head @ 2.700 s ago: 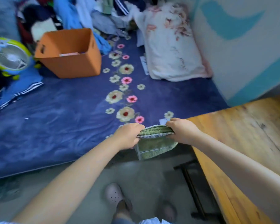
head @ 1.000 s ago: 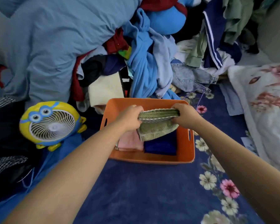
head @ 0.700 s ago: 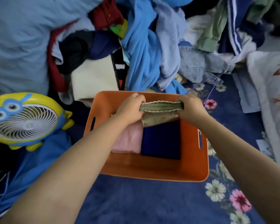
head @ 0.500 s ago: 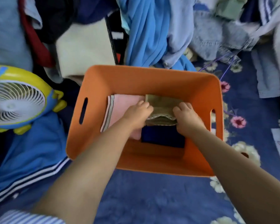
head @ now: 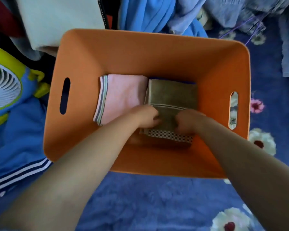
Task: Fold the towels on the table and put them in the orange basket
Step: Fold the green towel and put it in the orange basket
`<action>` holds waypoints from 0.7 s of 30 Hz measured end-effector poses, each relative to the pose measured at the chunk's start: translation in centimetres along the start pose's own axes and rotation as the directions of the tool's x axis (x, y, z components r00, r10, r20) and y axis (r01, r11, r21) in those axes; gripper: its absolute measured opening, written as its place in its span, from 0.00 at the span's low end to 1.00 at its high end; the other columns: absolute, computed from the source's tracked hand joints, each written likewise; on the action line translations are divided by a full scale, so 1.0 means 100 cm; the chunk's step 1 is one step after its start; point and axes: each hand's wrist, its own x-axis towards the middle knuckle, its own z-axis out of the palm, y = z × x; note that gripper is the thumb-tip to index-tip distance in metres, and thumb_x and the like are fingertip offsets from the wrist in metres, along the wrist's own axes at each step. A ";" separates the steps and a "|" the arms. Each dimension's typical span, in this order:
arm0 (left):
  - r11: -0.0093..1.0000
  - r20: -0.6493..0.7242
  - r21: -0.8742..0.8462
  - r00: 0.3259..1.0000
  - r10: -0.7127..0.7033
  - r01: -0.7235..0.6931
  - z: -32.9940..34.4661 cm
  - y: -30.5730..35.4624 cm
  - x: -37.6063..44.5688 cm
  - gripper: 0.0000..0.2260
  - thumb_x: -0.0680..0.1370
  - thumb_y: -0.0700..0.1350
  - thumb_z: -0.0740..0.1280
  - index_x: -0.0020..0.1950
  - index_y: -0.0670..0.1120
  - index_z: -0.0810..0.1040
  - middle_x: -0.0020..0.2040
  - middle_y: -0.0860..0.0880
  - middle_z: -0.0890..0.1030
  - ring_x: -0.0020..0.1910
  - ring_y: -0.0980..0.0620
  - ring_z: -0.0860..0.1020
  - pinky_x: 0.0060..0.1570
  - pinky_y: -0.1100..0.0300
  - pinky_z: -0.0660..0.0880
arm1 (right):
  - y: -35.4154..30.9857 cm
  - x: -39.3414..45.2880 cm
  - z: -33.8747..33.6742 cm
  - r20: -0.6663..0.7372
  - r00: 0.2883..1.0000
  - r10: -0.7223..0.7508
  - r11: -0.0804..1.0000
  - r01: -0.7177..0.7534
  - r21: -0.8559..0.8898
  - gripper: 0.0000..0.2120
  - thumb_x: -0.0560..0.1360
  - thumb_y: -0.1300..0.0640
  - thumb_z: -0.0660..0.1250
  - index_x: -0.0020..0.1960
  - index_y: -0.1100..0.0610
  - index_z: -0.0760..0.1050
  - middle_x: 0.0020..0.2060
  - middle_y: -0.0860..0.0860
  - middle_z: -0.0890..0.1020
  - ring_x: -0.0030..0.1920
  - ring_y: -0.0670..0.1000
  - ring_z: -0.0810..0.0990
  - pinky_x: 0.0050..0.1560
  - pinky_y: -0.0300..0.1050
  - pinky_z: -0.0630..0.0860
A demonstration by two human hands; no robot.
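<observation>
**Q:** What is shown inside the orange rectangular plastic basket, and where is the task's towel located?

**A:** A folded olive-green terry towel with a checkered band along its near edge is seen lying flat in the right half of the basket's floor. Just to its left, touching it, a folded pink towel with grey and green striped trim is laid flat. A thin strip of dark blue fabric is visible under the far edge of the green towel.

**Q:** How are the hands depicted?

**A:** Both are lowered into the basket. The left hand is placed on the near left part of the green towel, its fingers curled against the cloth. The right hand is set on the near right part, fingers likewise curled onto it. The towel is thus grasped by both hands near its checkered edge.

**Q:** What surrounds the basket?

**A:** The basket is rested on a blue bedspread printed with flowers. To the basket's left, a yellow and blue table fan is partly shown. Beyond its far wall, a heap of mixed clothing is piled.
</observation>
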 end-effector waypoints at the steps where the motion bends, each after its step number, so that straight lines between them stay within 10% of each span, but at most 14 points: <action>1: 0.996 -0.139 -0.084 0.989 -0.054 0.043 -0.003 -0.004 0.003 0.09 0.79 0.50 0.60 0.44 0.46 0.73 0.39 0.48 0.75 0.42 0.47 0.75 0.37 0.59 0.64 | 0.004 0.002 -0.008 -0.069 0.997 0.036 0.998 -0.032 0.063 0.12 0.75 0.56 0.62 0.56 0.60 0.75 0.56 0.59 0.78 0.51 0.56 0.77 0.48 0.45 0.74; 5: 0.907 -0.488 -0.393 0.801 -0.347 0.153 -0.011 -0.018 0.021 0.16 0.76 0.47 0.65 0.60 0.40 0.71 0.56 0.42 0.77 0.56 0.43 0.75 0.49 0.57 0.69 | 0.017 0.015 -0.021 -0.370 0.907 0.200 0.956 -0.098 0.278 0.19 0.75 0.64 0.58 0.66 0.60 0.65 0.63 0.60 0.68 0.58 0.59 0.72 0.55 0.51 0.72; 10: 0.796 -0.465 -0.605 0.813 -0.350 -0.003 -0.015 -0.017 0.044 0.13 0.74 0.38 0.66 0.57 0.39 0.72 0.56 0.39 0.76 0.58 0.42 0.74 0.60 0.55 0.70 | 0.022 0.043 -0.023 -0.256 0.934 0.248 0.944 -0.173 0.282 0.30 0.74 0.64 0.60 0.73 0.57 0.53 0.70 0.61 0.58 0.70 0.62 0.59 0.69 0.55 0.63; 21: 0.656 -0.409 -0.754 0.809 -0.422 -0.039 -0.025 -0.017 0.040 0.15 0.72 0.39 0.67 0.57 0.44 0.71 0.54 0.46 0.78 0.54 0.47 0.76 0.49 0.59 0.73 | 0.018 0.043 -0.048 -0.397 0.829 0.395 0.913 -0.307 0.268 0.13 0.75 0.63 0.62 0.59 0.60 0.72 0.61 0.59 0.71 0.66 0.60 0.64 0.60 0.52 0.70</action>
